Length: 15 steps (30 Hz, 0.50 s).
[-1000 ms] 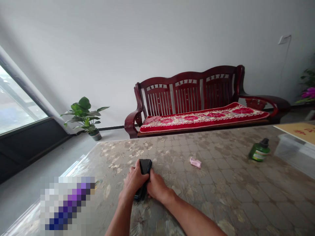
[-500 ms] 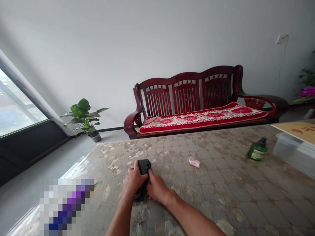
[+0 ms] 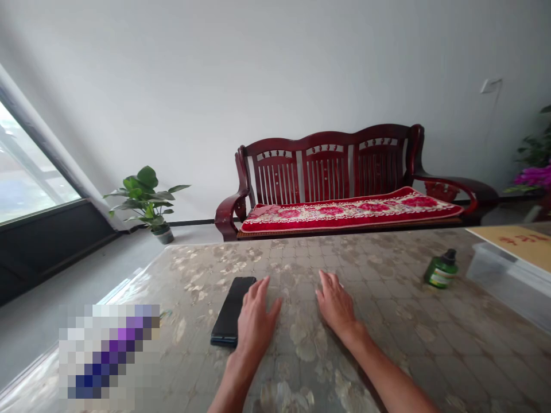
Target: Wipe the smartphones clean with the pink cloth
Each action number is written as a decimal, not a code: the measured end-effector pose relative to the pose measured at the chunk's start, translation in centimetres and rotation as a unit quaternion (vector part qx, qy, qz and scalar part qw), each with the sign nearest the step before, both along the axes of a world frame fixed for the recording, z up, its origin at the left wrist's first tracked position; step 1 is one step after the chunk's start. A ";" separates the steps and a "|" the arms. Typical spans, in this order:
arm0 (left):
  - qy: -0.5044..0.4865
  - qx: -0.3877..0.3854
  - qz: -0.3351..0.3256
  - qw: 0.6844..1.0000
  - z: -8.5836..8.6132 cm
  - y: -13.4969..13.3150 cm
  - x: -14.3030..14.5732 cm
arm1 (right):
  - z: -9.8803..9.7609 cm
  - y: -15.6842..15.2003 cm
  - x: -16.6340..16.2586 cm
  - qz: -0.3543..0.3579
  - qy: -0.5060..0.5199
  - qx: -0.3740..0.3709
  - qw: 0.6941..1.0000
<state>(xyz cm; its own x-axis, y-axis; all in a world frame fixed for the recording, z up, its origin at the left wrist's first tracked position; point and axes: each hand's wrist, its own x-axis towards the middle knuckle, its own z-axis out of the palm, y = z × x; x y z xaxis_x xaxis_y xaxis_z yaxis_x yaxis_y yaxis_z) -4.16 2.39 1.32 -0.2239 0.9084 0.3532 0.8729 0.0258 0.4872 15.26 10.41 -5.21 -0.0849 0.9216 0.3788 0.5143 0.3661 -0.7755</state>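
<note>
A black phone (image 3: 231,311) lies flat on the patterned table (image 3: 387,344), left of centre. My left hand (image 3: 255,320) rests beside its right edge, fingers stretched out and holding nothing. My right hand (image 3: 336,304) lies flat and open further right, its fingertips over the spot where a small pink scrap lay; the scrap is hidden.
A green bottle with a black cap (image 3: 439,271) stands at the right. Beyond it is a clear plastic box (image 3: 508,275) with a tan lid. A blurred patch covers the table's left front. A red wooden bench (image 3: 344,183) and a potted plant (image 3: 148,201) stand behind.
Both hands let go of the phone, which now lies flat. My left hand opened beside it; my right hand moved right toward the pink scrap.
</note>
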 end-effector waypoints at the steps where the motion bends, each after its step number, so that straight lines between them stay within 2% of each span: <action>1: -0.033 0.003 -0.042 0.999 -0.7 0.0 1.3 | -0.1 0.3 0.6 0.000 0.003 -0.002 1.000; 3: -0.105 -0.010 -0.104 0.989 -2.2 0.2 3.8 | -0.1 0.7 1.8 -0.001 0.010 -0.007 1.000; 7: -0.241 -0.021 -0.156 0.958 -4.4 1.4 7.7 | 0.5 0.3 3.6 -0.004 0.037 -0.019 0.999; 10: -0.352 -0.044 -0.164 0.921 -4.4 2.6 9.8 | 1.5 -0.7 4.6 0.003 0.073 -0.028 0.997; 12: -0.405 -0.052 -0.177 0.896 -3.9 3.3 10.9 | 2.3 -1.4 5.1 0.020 0.138 -0.065 0.988; 13: -0.442 -0.065 -0.195 0.873 -3.8 3.6 11.5 | 2.6 -1.7 5.3 0.028 0.188 -0.094 0.977; 15: -0.536 -0.128 -0.237 0.800 -3.6 3.9 12.4 | 3.2 -2.2 5.7 0.029 0.297 -0.155 0.942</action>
